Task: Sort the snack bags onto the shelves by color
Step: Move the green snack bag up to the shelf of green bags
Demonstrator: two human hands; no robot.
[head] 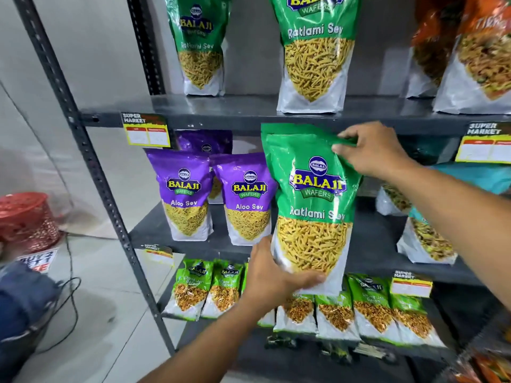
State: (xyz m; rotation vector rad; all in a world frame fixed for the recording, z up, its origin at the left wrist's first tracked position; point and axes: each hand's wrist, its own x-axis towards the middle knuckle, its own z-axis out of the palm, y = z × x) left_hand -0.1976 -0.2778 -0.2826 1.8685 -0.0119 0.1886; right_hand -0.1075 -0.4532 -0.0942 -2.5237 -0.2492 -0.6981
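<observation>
Head view, close, facing the shelves [249, 111]

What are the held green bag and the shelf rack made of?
Green bag: glossy plastic film, likely laminated; it shows glare streaks and creases where the right hand pinches it. Shelf rack: apparently dark grey painted metal, matte, with punched holes along the upright.
</observation>
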